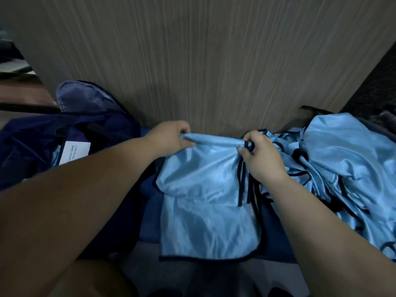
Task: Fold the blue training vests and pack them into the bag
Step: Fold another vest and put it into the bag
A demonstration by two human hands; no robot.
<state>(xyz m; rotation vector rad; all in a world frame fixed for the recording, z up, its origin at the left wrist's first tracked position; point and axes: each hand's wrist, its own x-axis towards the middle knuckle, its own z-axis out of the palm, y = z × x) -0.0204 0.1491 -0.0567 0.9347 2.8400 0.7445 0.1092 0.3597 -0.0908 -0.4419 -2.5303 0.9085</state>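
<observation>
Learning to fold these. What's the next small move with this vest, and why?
Likely fold the top edge down to the hem: left hand and right hand pinch the vest by its top corners and it lies at full length.

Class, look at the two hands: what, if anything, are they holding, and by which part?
Both hold one light blue vest by its top edge: the left hand pinches the left end, the right hand grips the bunched right end at the dark trim.
</observation>
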